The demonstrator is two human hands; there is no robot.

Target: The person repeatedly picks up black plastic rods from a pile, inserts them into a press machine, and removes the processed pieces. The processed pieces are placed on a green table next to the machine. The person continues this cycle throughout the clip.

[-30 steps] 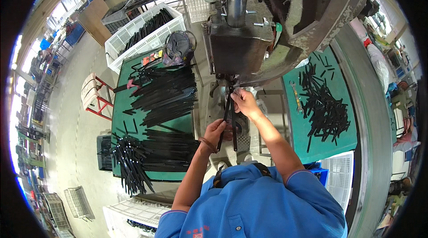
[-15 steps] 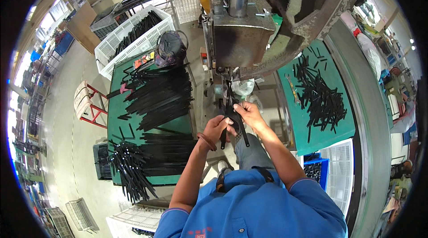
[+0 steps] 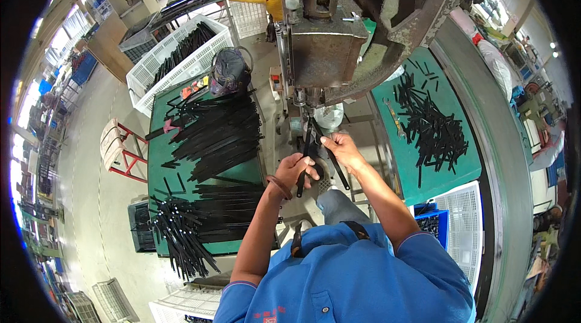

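Below the head of a large metal press (image 3: pixel 324 51), two long black strips form an inverted V, their upper ends close together under the press tool. My left hand (image 3: pixel 293 172) is closed around the left black strip (image 3: pixel 301 184), whose lower end sticks out beneath my fingers. Pinched in my right hand (image 3: pixel 342 152) is the right black strip (image 3: pixel 339 172), slanting down to the right. Whether the upper ends are joined cannot be made out.
On the left, a green table (image 3: pixel 158 163) carries stacks of long black strips (image 3: pixel 218 135) and a dark bag (image 3: pixel 230 70). A green table (image 3: pixel 378 166) on the right holds a wrench (image 3: pixel 393 118) and short black pieces (image 3: pixel 433 129). A white crate (image 3: pixel 140 90) stands behind the left table.
The strips have spread wider apart at their lower ends. My right hand has shifted slightly right with its strip, and the ram of the press looks different at its top.
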